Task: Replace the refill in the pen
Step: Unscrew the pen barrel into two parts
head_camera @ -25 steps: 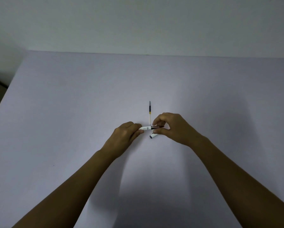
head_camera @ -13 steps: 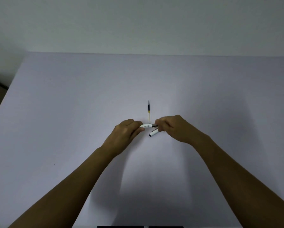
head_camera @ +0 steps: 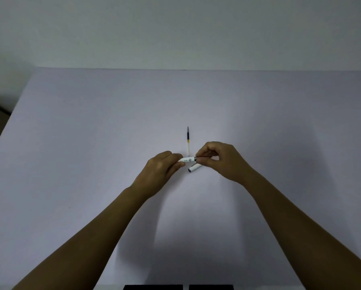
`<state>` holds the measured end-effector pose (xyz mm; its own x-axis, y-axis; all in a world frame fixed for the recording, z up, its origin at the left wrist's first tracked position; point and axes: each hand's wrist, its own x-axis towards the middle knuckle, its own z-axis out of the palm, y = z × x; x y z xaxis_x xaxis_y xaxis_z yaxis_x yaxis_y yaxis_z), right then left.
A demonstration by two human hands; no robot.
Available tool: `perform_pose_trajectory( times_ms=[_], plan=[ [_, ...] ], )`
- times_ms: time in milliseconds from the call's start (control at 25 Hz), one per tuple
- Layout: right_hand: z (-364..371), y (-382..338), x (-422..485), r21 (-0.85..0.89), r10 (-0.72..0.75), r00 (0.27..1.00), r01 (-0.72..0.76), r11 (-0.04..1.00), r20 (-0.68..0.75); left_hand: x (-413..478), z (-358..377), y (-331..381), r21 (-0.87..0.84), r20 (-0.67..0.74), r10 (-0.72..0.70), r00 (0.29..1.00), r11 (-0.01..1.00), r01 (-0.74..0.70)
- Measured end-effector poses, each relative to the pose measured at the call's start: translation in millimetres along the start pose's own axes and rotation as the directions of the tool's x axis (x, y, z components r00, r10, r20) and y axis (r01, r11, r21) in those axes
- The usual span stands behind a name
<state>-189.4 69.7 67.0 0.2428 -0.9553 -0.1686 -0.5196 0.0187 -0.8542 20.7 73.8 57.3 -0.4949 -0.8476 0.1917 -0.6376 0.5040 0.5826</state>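
A white pen barrel [head_camera: 187,159] with a small printed pattern lies level between both hands, just above the table. My left hand [head_camera: 161,171] pinches its left end. My right hand [head_camera: 219,159] grips the dark front section [head_camera: 202,157] at its right end, fingers curled round it. A white pen cap [head_camera: 194,168] lies on the table right below the barrel, partly under my right fingers. A loose refill [head_camera: 188,141], clear tube with dark ink and tip, lies on the table just beyond the hands, pointing away from me.
The work surface is a pale lilac table [head_camera: 91,143] against a plain wall. Its left edge drops off to a dark floor. Two black shapes [head_camera: 154,287] show at the bottom edge of the view.
My right hand has shifted its fingers around the pen's front section, turning slightly. The barrel, cap and loose refill stay where they were.
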Motion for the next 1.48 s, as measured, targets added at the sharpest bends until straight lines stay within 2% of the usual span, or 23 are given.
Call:
perform_pose_trajectory(
  times_ms=[80, 200, 320, 440, 520, 600, 680, 760, 840, 1000, 1160, 1240, 1320, 1480],
  plan=[
    [-2, -1, -1, 0.022, 0.041, 0.999, -0.041, 0.999, 0.003, 0, -1, 0, -0.009, -0.007, 0.005, 1.000, 1.000, -0.005],
    [-4, -1, 0, -0.060, 0.079, 0.996, -0.076, 0.995, 0.047, -1, -1, 0, -0.012, -0.002, 0.003, 1.000, 1.000, -0.003],
    [-4, -3, -1, 0.029, 0.003, 1.000, -0.003, 1.000, 0.003, -1, -1, -1, -0.042, -0.017, -0.025, 1.000, 0.999, 0.024],
    [-4, -6, 0, 0.057, 0.074, 0.997, -0.073, 0.996, -0.027, -1, -2, -1, -0.053, -0.029, -0.036, 0.999, 0.998, 0.034],
    [-3, -6, 0, 0.008, 0.042, 0.998, -0.042, 0.999, -0.035, -3, -1, -1, -0.049, -0.022, -0.026, 0.999, 0.998, 0.025],
    [-2, -8, -2, 0.065, -0.044, 0.997, 0.047, 0.997, -0.056, -3, -1, -1, -0.064, -0.022, -0.041, 0.999, 0.997, 0.040],
    [-1, -9, -3, 0.117, -0.025, 0.997, 0.033, 0.993, -0.070, -4, -1, -2, -0.081, -0.026, -0.057, 0.998, 0.995, 0.055],
    [-1, -10, -2, 0.023, 0.080, 0.996, -0.079, 0.997, -0.040, -5, 0, -2, -0.082, -0.026, -0.057, 0.998, 0.995, 0.055],
    [-2, -6, -1, -0.082, 0.098, 0.995, -0.098, 0.992, -0.011, -7, 0, -2, -0.070, -0.018, -0.048, 0.999, 0.996, 0.047],
    [0, -8, -5, 0.106, 0.039, 0.999, -0.036, 0.994, -0.020, -9, 0, -2, -0.071, -0.035, -0.063, 0.997, 0.996, 0.061],
    [1, -12, -4, 0.075, 0.079, 0.995, -0.074, 0.994, -0.069, -10, 0, 0, -0.081, -0.040, -0.061, 0.997, 0.995, 0.058],
    [1, -15, -4, 0.126, 0.042, 0.995, -0.030, 0.992, -0.093, -9, 0, 0, -0.091, -0.056, -0.081, 0.995, 0.993, 0.075],
    [1, -16, -4, 0.206, 0.064, 0.993, -0.043, 0.978, -0.097, -8, 0, 0, -0.093, -0.069, -0.089, 0.994, 0.992, 0.082],
    [0, -17, -3, 0.156, 0.129, 0.987, -0.112, 0.981, -0.098, -11, 0, -2, -0.096, -0.073, -0.090, 0.993, 0.992, 0.083]
  ],
)
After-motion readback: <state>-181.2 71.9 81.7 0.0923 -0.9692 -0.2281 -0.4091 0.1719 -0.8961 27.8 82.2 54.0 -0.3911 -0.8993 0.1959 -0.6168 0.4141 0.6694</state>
